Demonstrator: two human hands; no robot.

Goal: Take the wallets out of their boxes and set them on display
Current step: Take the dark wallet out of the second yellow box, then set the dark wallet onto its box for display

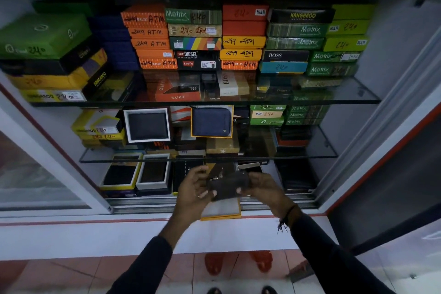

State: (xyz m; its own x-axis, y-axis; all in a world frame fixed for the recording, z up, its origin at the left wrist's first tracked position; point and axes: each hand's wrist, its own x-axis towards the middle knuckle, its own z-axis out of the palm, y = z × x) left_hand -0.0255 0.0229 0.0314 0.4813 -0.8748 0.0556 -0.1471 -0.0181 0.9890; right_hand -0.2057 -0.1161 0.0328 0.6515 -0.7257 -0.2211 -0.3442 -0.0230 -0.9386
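Head view: both hands [195, 191] around wallet [228, 186].

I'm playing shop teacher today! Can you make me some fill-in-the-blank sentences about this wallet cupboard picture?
1. The dark wallet is held by ____ hands at once.
2. The blue wallet stands in a box with a ____ rim.
3. The open yellow box lies right ____ the held wallet.
4. The left hand and right hand are in front of the ____ shelf.

Missing words: both; yellow; below; bottom
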